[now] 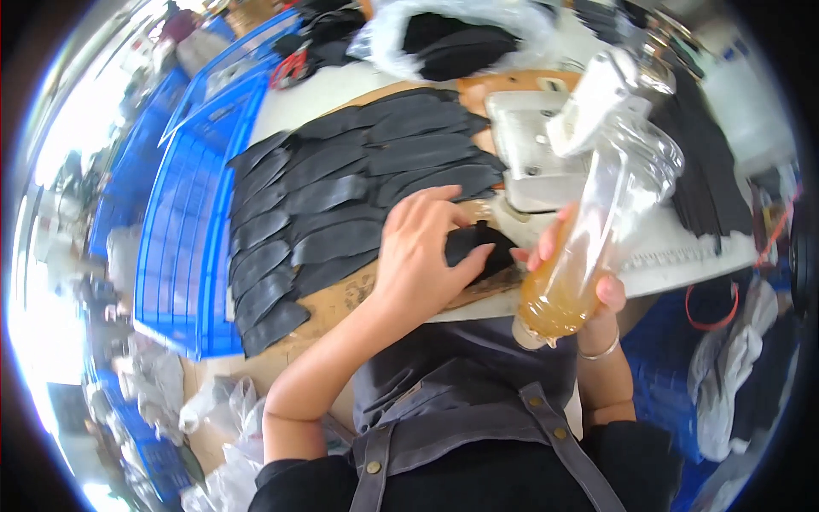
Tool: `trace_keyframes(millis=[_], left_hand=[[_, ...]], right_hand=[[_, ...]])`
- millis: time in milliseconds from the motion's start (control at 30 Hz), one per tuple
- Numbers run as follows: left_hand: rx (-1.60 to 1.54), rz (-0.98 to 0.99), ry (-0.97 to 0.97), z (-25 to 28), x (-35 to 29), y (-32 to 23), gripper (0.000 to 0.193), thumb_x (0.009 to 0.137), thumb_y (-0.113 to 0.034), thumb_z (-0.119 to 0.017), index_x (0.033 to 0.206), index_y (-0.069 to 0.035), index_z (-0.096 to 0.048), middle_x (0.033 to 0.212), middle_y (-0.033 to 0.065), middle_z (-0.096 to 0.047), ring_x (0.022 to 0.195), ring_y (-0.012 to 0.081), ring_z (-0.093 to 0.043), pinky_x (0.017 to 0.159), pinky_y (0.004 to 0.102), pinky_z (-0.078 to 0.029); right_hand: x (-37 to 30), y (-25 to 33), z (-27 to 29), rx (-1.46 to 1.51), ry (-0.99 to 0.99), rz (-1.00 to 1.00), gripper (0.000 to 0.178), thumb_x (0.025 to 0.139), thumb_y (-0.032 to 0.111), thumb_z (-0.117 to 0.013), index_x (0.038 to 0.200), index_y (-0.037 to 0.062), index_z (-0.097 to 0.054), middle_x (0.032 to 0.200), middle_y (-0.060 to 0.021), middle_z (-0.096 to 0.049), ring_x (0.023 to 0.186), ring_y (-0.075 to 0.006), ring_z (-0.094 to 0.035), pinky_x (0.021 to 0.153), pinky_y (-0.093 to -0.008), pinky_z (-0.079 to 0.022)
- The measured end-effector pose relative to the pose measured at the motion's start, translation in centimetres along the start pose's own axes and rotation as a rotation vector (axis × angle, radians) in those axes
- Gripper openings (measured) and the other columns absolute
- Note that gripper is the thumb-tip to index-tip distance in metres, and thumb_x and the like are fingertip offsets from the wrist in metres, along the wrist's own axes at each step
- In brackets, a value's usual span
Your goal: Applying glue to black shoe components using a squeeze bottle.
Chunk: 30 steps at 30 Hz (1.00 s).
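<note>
We pause mid-work: our right hand [589, 282] grips a tilted clear plastic bottle [589, 230] of amber liquid, while our open left hand [418, 256] presses a black fabric piece [476, 249] on the desk [341, 299]; next, setting the bottle down upright.

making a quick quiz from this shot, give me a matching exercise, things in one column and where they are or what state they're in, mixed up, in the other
Things:
1. left hand
2. right hand
3. blue crate
4. clear plastic bag

Places or states:
a. stands at the left edge of the table
b. lies at the far end, with dark pieces inside
c. grips a clear bottle with amber liquid at its lower end
d. presses flat on a black cut piece

Pairs: 1-d, 2-c, 3-a, 4-b
</note>
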<state>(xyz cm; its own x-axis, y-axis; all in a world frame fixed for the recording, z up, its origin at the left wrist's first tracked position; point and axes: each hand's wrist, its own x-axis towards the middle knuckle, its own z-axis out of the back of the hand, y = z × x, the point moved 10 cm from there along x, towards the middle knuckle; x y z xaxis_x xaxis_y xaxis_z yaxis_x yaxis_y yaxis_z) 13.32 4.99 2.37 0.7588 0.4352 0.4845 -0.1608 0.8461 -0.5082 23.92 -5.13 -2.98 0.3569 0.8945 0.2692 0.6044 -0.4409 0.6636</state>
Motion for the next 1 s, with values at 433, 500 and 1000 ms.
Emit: trace_keyframes(millis=[433, 500, 1000], left_hand=[[-0.493, 0.372, -0.604, 20.2, -11.4, 6.7, 0.029, 0.082, -0.002, -0.059, 0.110, 0.003, -0.056, 0.122, 0.0129, -0.054, 0.108, 0.0151, -0.050, 0.091, 0.0286, -0.039], [-0.134, 0.309, -0.693, 24.2, -13.8, 5.7, 0.014, 0.076, 0.002, -0.060, 0.090, 0.001, -0.054, 0.120, 0.0158, -0.055, 0.111, 0.0249, -0.051, 0.097, 0.0370, -0.035], [0.389, 0.356, -0.204, 14.9, -17.9, 9.0, 0.016, 0.070, -0.015, -0.070, 0.077, -0.005, -0.058, 0.122, 0.0122, -0.054, 0.119, 0.0318, -0.046, 0.103, 0.0490, -0.028]], right_hand=[[-0.2, -0.8, 1.0, -0.226, -0.017, 0.012, 0.083, 0.069, 0.048, -0.064, 0.129, 0.0003, -0.032, 0.094, -0.0096, -0.045, 0.083, -0.0202, -0.051, 0.104, -0.0505, -0.029], [-0.2, -0.6, 1.1, -0.219, -0.011, 0.022, 0.083, 0.070, 0.048, -0.065, 0.129, -0.0007, -0.031, 0.094, -0.0103, -0.045, 0.085, -0.0204, -0.051, 0.105, -0.0502, -0.029], [-0.1, 0.9, -0.4, -0.244, 0.040, 0.067, 0.079, 0.076, 0.046, -0.061, 0.132, -0.0011, -0.030, 0.099, -0.0102, -0.042, 0.092, -0.0207, -0.048, 0.104, -0.0497, -0.030]])
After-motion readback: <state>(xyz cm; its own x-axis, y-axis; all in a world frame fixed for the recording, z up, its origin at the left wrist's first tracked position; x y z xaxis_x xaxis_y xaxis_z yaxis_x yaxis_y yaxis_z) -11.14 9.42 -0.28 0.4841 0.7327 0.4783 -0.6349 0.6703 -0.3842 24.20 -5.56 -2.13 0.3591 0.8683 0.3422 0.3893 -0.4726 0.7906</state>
